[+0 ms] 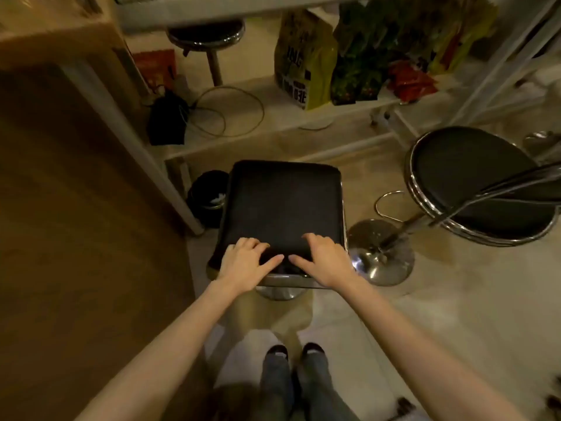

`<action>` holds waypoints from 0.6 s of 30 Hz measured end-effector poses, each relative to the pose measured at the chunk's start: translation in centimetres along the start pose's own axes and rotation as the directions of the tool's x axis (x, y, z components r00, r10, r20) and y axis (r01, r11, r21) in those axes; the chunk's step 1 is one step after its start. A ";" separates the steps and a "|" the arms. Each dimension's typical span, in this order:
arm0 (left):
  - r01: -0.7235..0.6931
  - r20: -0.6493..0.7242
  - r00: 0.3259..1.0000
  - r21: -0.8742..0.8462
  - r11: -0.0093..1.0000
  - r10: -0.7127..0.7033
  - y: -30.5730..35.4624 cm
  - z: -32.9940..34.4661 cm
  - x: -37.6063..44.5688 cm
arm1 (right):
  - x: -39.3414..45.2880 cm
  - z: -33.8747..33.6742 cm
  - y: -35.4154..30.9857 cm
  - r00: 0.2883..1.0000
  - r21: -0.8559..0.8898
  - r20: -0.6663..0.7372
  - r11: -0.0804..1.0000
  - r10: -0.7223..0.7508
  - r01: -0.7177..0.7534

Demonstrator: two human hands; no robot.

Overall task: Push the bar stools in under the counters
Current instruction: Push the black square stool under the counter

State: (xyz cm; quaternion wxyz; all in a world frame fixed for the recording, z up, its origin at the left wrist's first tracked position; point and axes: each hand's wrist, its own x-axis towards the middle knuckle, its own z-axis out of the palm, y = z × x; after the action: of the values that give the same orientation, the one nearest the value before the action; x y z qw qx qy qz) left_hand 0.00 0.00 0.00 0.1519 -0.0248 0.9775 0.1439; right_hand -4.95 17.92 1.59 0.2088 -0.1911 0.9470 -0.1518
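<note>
A square black bar stool [282,205] with a chrome frame stands right in front of me, beside the wooden counter [76,183] on the left. My left hand [246,262] and my right hand [321,259] both grip the near edge of its seat, fingers curled over the top. A round black stool [473,180] with a chrome rim and a low backrest stands to the right, its chrome base [379,250] on the floor. Far back, a third round stool [206,34] sits under a white counter.
A white shelf rack [303,117] ahead holds a yellow bag [300,56], green packets, cables and a black pouch. A small black bin [206,196] stands left of the square stool by a white post. My feet [294,354] are on pale floor tiles.
</note>
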 end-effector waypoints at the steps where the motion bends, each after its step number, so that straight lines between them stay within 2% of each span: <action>1: -0.010 0.000 1.000 0.018 1.000 0.010 -0.2 0.3 0.0 | 0.0 0.7 -0.1 1.000 -0.029 -0.001 1.000 0.000 0.000; 3: -0.051 -0.022 0.998 0.057 0.997 0.052 -0.6 1.3 -0.2 | 0.0 2.4 0.3 1.000 -0.049 -0.017 0.999 -0.019 0.018; 7: -0.159 -0.089 0.981 0.134 0.978 0.171 -2.1 3.5 -0.8 | -0.2 4.9 0.6 0.998 0.017 -0.034 0.999 -0.046 0.047; 13: -0.172 -0.068 0.981 0.118 0.978 0.181 -3.0 4.4 -0.6 | 0.0 6.5 1.2 0.979 -0.169 -0.105 0.973 -0.177 0.158; 18: -0.156 -0.019 0.987 0.150 0.976 0.160 -3.8 4.6 0.4 | 0.8 6.7 2.0 0.963 -0.265 -0.093 0.938 -0.255 0.223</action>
State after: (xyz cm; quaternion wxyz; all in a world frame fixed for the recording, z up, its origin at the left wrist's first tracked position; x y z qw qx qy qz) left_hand 1.32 -2.32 -5.38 0.1263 0.0621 0.9866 0.0823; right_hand -3.17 17.97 -5.23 0.1027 -0.3197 0.9396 -0.0663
